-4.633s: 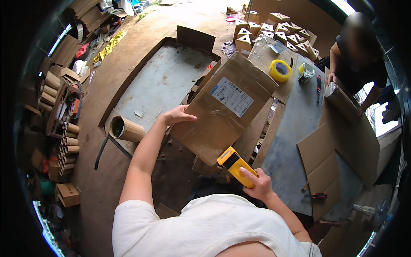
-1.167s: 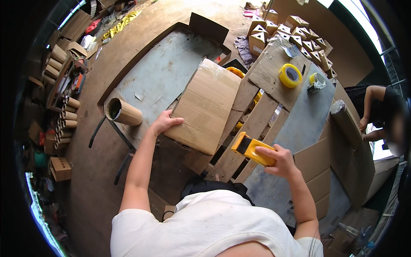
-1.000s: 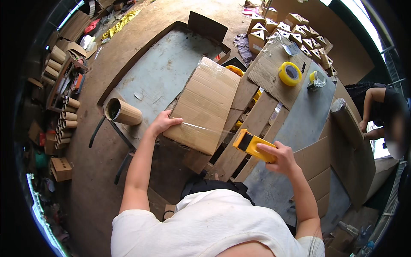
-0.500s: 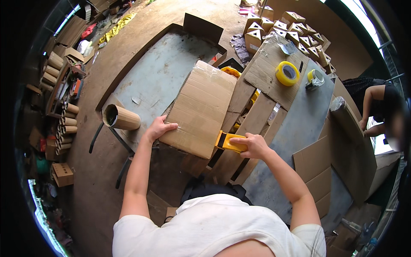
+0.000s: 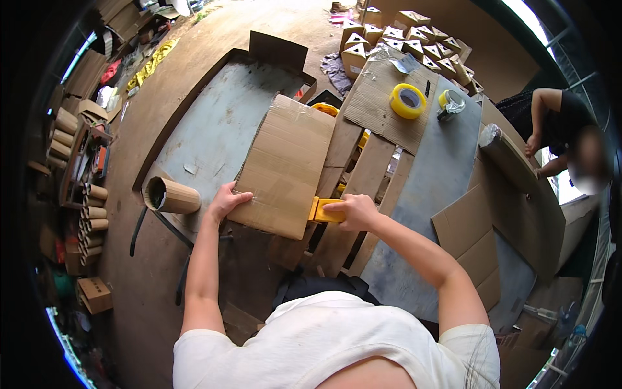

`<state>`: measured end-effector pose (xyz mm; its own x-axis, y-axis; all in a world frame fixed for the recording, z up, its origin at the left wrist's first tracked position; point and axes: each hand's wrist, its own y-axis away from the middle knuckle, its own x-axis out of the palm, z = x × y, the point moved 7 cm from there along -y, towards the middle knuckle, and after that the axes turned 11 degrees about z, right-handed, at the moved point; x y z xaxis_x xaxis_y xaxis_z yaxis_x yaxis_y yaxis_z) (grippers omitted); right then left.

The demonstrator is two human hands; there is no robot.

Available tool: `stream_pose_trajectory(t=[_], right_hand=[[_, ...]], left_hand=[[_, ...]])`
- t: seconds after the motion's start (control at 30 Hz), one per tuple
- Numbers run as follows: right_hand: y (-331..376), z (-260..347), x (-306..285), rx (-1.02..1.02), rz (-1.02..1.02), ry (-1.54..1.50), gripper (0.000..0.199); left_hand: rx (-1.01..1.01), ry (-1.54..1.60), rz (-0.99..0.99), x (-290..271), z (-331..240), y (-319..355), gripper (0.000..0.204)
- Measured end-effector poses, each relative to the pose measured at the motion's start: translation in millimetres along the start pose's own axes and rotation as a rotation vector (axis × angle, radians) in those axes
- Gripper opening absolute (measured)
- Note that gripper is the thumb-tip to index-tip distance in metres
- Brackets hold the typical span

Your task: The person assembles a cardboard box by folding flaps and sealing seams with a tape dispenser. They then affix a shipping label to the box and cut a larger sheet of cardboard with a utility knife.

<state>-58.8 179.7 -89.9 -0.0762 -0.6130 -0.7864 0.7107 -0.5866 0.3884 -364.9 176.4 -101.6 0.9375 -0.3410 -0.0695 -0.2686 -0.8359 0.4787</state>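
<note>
A flat-topped brown cardboard box (image 5: 285,168) lies in front of me, tilted slightly, with clear tape at its far edge. My left hand (image 5: 227,201) grips its near left side, thumb on top and the other fingers hidden along the edge. My right hand (image 5: 358,212) is closed around a yellow hand tool (image 5: 327,210), its index finger stretched along the top. The tool's front end meets the box's near right edge; its exact kind cannot be made out. Beneath the tool and box run wooden slats (image 5: 368,188) with gaps between them.
Left of the box stand a grey tabletop (image 5: 220,117) and a cardboard tube (image 5: 173,196). Two tape rolls, one yellow (image 5: 408,101) and one smaller (image 5: 451,104), lie right. Behind are several folded cartons (image 5: 414,45). Another person (image 5: 557,123) works at the far right among cardboard sheets.
The whole scene has shifted left in view as my head turned. My hands keep their holds, and the yellow tool stays at the box's right edge.
</note>
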Motion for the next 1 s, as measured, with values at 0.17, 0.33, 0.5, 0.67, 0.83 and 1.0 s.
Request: stream_pose_trajectory(t=[0.17,0.33,0.5,0.67,0.83,1.0], right_hand=[[12,23,18,0.102,-0.064,0.216,0.053],[22,12,11,0.092,-0.097,0.034,0.058],[66,6,24,0.054,-0.252,-0.049,0.063],[134,28,19,-0.036,-0.398,-0.134,0.064],[225,46,0,-0.025,-0.551,-0.223,0.063],[296,62,-27,-0.022,-0.572,-0.146,0.063]], left_hand=[[0.022,0.020,0.019,-1,1,-5,0.041],[0.039,-0.032,0.011,0,-2,-2,0.037],[0.004,0.072,0.020,23,-13,21,0.031],[0.028,0.087,0.046,59,-32,64,0.033],[0.047,0.174,0.123,110,-48,90,0.035],[0.054,0.418,0.362,165,-4,60,0.040]])
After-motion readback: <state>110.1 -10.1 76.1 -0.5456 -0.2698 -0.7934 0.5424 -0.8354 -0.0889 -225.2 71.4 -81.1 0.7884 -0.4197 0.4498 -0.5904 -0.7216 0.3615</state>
